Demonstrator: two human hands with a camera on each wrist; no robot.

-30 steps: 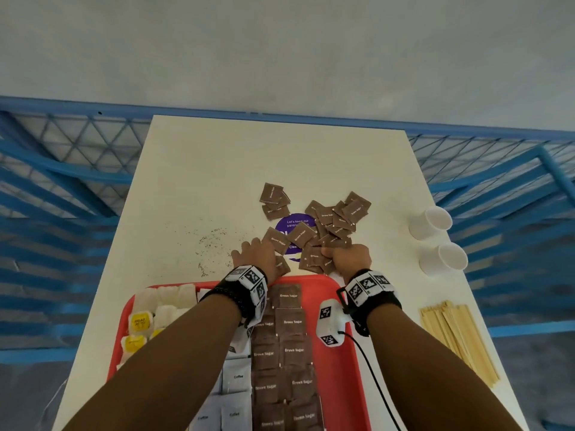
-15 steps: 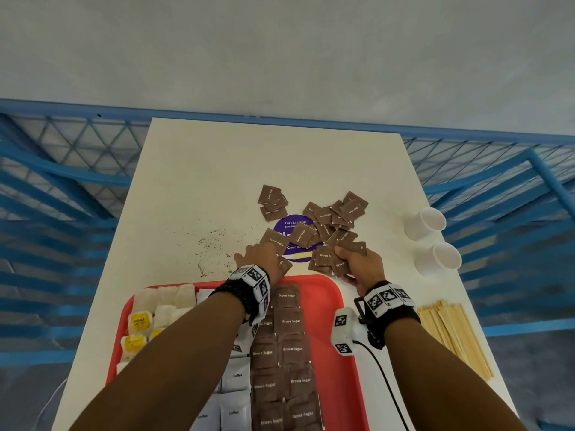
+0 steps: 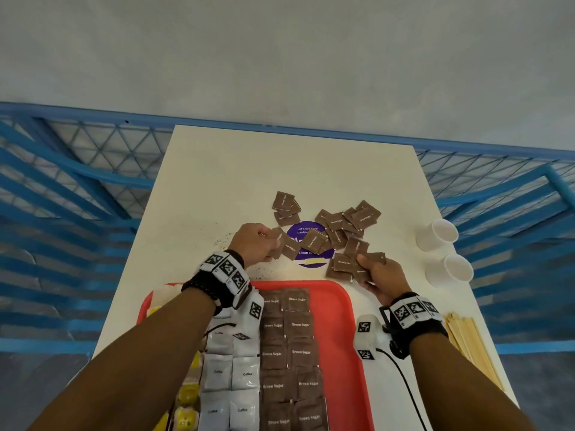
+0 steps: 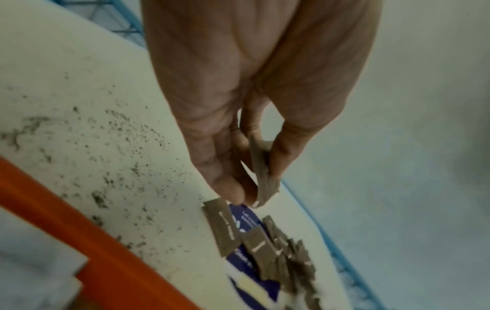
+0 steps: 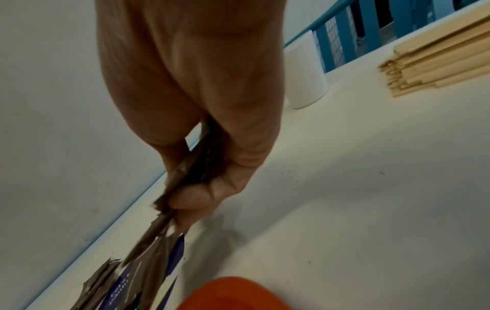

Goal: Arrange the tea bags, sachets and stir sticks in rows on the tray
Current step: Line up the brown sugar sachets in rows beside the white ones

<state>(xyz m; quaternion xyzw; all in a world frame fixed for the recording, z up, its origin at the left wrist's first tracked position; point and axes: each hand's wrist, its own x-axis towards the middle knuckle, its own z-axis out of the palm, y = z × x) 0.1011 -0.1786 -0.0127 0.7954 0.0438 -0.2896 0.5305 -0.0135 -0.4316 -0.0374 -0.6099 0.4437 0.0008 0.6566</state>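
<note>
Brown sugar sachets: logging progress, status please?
Left hand pinching one sachet. Right hand gripping several sachets. Loose pile beyond red tray. Nothing blocking.

Matt brown paper sachets [image 3: 362,216]; glossy red plastic tray [image 3: 337,309]; wooden stir sticks [image 3: 466,337].

We see soft, even daylight with no glare; the pale tabletop [image 3: 236,181] is bright in the head view. Straight rails bow toward the frame edges. Both wrist views are smeared by motion blur, with a faint shadow below the right hand [image 5: 196,117].
</note>
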